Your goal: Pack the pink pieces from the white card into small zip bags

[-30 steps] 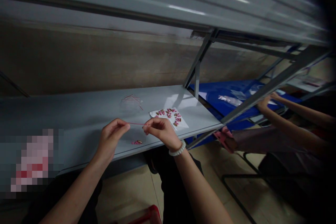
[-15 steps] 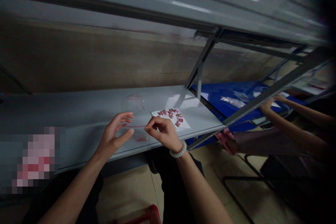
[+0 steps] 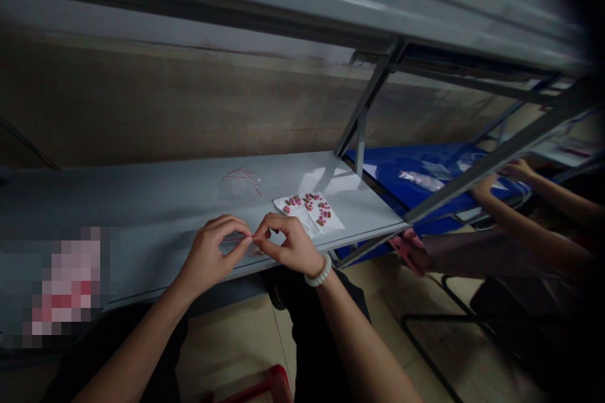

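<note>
My left hand (image 3: pixel 212 255) and my right hand (image 3: pixel 290 242) meet fingertip to fingertip over the front of the grey shelf (image 3: pixel 142 201). Both pinch a small clear plastic bag (image 3: pixel 235 244) with a red strip, held low against the shelf. A white beaded bracelet (image 3: pixel 319 272) circles my right wrist. Just beyond my right hand lies a white sheet with several small pink and red pieces (image 3: pixel 309 209). A loose pile of clear bags with red strips (image 3: pixel 240 176) lies farther back.
A slanted metal strut (image 3: pixel 363 104) rises at the shelf's right end. To the right, another person's arms (image 3: pixel 515 201) work over a blue surface (image 3: pixel 416 173). A red object (image 3: pixel 265 384) shows on the tiled floor below.
My left hand let go of the red strip and opened, then closed again. Both hands came together and dropped lower, pinching the small bag on the shelf.
</note>
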A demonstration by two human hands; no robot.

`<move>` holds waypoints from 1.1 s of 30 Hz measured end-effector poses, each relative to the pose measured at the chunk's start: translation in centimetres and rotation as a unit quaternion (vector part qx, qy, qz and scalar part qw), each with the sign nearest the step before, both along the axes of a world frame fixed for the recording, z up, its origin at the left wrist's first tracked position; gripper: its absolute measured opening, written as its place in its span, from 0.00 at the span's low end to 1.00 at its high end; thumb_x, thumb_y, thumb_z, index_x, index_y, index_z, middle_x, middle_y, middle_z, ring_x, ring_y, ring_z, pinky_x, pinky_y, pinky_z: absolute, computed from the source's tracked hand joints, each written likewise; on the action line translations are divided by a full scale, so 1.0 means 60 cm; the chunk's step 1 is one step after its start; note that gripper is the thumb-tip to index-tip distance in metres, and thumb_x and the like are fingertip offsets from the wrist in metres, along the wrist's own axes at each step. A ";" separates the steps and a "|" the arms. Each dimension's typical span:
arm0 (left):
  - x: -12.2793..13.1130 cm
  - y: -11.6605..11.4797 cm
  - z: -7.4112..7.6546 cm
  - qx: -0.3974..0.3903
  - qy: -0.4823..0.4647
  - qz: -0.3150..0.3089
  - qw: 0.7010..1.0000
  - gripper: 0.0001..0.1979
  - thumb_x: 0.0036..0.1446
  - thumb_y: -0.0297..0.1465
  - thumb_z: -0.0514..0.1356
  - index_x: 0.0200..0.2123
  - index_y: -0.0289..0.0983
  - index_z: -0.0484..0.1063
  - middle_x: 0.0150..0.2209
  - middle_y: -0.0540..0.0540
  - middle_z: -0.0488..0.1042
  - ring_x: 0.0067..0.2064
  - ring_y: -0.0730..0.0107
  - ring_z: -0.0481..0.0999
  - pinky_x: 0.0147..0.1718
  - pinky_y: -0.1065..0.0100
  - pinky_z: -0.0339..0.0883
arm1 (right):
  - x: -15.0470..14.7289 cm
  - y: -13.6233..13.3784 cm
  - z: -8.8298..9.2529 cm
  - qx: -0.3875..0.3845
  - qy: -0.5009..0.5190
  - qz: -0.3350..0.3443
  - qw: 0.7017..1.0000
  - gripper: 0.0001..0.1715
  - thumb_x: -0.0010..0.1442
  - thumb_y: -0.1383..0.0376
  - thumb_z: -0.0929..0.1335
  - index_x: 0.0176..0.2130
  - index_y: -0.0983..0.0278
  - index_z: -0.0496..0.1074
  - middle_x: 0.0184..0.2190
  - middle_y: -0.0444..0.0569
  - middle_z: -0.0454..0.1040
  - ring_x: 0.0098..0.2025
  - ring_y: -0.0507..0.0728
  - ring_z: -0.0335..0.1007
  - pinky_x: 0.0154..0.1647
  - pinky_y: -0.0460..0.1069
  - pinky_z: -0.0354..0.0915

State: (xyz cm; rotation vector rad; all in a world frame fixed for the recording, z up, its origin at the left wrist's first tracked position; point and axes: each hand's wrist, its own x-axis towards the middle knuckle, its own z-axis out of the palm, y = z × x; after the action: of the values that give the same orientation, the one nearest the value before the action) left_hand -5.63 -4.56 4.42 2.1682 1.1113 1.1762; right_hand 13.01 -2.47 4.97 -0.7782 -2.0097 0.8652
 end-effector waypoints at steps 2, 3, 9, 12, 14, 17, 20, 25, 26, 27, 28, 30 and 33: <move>0.000 0.000 -0.003 0.008 0.038 0.018 0.999 0.03 0.59 0.29 0.56 0.33 0.38 0.70 0.33 0.48 0.74 0.37 0.67 0.73 0.39 0.65 0.64 | -0.001 -0.001 0.000 0.007 -0.002 -0.006 1.000 0.05 0.55 0.70 0.67 0.27 0.65 0.71 0.24 0.45 0.69 0.29 0.52 0.65 0.33 0.46 0.63; 0.001 0.000 -0.005 0.016 0.061 0.030 0.998 0.04 0.59 0.29 0.56 0.32 0.39 0.69 0.33 0.48 0.74 0.37 0.66 0.73 0.39 0.64 0.63 | -0.002 -0.001 0.000 0.012 -0.006 -0.008 1.000 0.05 0.55 0.70 0.67 0.27 0.65 0.71 0.24 0.45 0.69 0.29 0.52 0.65 0.33 0.47 0.63; 0.001 0.000 -0.008 0.052 0.107 0.099 0.988 0.06 0.58 0.29 0.56 0.28 0.40 0.68 0.29 0.49 0.73 0.37 0.61 0.70 0.39 0.62 0.59 | -0.005 -0.002 0.004 0.039 -0.019 -0.007 0.999 0.07 0.57 0.68 0.67 0.26 0.63 0.70 0.25 0.45 0.70 0.30 0.53 0.66 0.35 0.49 0.62; -0.005 0.002 -0.005 0.048 0.094 0.099 0.989 0.05 0.58 0.32 0.58 0.29 0.41 0.71 0.30 0.49 0.75 0.37 0.62 0.70 0.39 0.63 0.59 | -0.004 -0.001 0.007 0.046 -0.015 -0.018 0.999 0.08 0.57 0.68 0.67 0.27 0.63 0.70 0.24 0.45 0.70 0.30 0.53 0.66 0.35 0.49 0.62; -0.008 0.003 -0.003 0.042 0.093 0.094 0.990 0.05 0.57 0.32 0.58 0.29 0.41 0.71 0.29 0.49 0.75 0.36 0.62 0.70 0.38 0.63 0.58 | -0.004 -0.001 0.007 0.048 -0.014 -0.014 0.999 0.08 0.58 0.68 0.67 0.26 0.64 0.71 0.24 0.46 0.70 0.30 0.53 0.66 0.35 0.49 0.62; -0.009 0.001 -0.001 0.052 0.099 0.115 0.987 0.07 0.56 0.29 0.58 0.26 0.41 0.71 0.28 0.49 0.74 0.35 0.62 0.69 0.38 0.63 0.57 | -0.006 -0.002 0.007 0.054 -0.013 -0.003 0.998 0.08 0.58 0.68 0.67 0.27 0.64 0.71 0.24 0.46 0.70 0.31 0.53 0.66 0.36 0.49 0.61; -0.010 0.001 0.001 0.064 0.089 0.134 0.985 0.08 0.55 0.27 0.59 0.24 0.40 0.72 0.26 0.50 0.74 0.34 0.63 0.68 0.38 0.62 0.57 | -0.008 -0.002 0.007 0.055 -0.005 -0.003 0.998 0.09 0.58 0.68 0.67 0.27 0.63 0.71 0.24 0.46 0.70 0.30 0.53 0.66 0.36 0.49 0.62; -0.024 0.009 0.002 -0.001 0.019 0.083 0.996 0.05 0.55 0.33 0.62 0.28 0.41 0.75 0.29 0.49 0.77 0.35 0.64 0.71 0.37 0.65 0.62 | -0.007 0.001 0.008 0.052 -0.005 -0.018 0.998 0.08 0.58 0.68 0.66 0.27 0.63 0.70 0.25 0.46 0.71 0.31 0.54 0.66 0.36 0.49 0.62; -0.027 0.010 0.002 -0.011 0.009 0.079 0.997 0.05 0.54 0.34 0.63 0.28 0.41 0.75 0.29 0.49 0.77 0.35 0.64 0.72 0.37 0.65 0.62 | -0.007 0.001 0.008 0.051 -0.005 -0.020 0.999 0.08 0.58 0.68 0.66 0.27 0.63 0.70 0.25 0.46 0.71 0.31 0.54 0.66 0.36 0.49 0.62; -0.029 0.010 0.002 -0.015 0.002 0.081 0.997 0.05 0.54 0.33 0.63 0.27 0.41 0.75 0.28 0.49 0.77 0.35 0.64 0.72 0.37 0.65 0.62 | -0.007 0.001 0.009 0.050 -0.004 -0.021 0.999 0.08 0.58 0.68 0.66 0.27 0.63 0.70 0.25 0.46 0.71 0.31 0.54 0.66 0.36 0.49 0.62; -0.031 0.011 0.002 -0.013 0.000 0.088 0.996 0.05 0.54 0.32 0.63 0.26 0.41 0.75 0.28 0.50 0.77 0.35 0.64 0.73 0.37 0.65 0.62 | -0.008 0.001 0.009 0.049 -0.003 -0.021 0.999 0.08 0.58 0.68 0.66 0.27 0.63 0.70 0.25 0.46 0.71 0.31 0.54 0.66 0.36 0.49 0.62; -0.032 0.010 0.002 0.002 0.008 0.112 0.994 0.07 0.53 0.30 0.62 0.23 0.42 0.75 0.26 0.50 0.77 0.34 0.65 0.72 0.37 0.65 0.62 | -0.009 0.001 0.010 0.047 0.001 -0.018 0.999 0.08 0.58 0.68 0.66 0.27 0.63 0.70 0.25 0.46 0.71 0.31 0.54 0.67 0.36 0.49 0.62; -0.033 0.009 0.001 0.012 0.007 0.133 0.991 0.07 0.53 0.30 0.63 0.23 0.42 0.75 0.26 0.50 0.77 0.33 0.65 0.73 0.38 0.64 0.63 | -0.011 0.002 0.010 0.040 0.004 -0.023 0.999 0.08 0.59 0.67 0.66 0.27 0.63 0.71 0.25 0.46 0.72 0.31 0.54 0.67 0.36 0.49 0.62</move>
State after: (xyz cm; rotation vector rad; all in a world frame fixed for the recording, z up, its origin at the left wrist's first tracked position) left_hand -7.63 -4.02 4.50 2.0947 1.4340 1.2923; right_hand 12.36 -2.38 5.60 -0.7721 -1.9978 0.7561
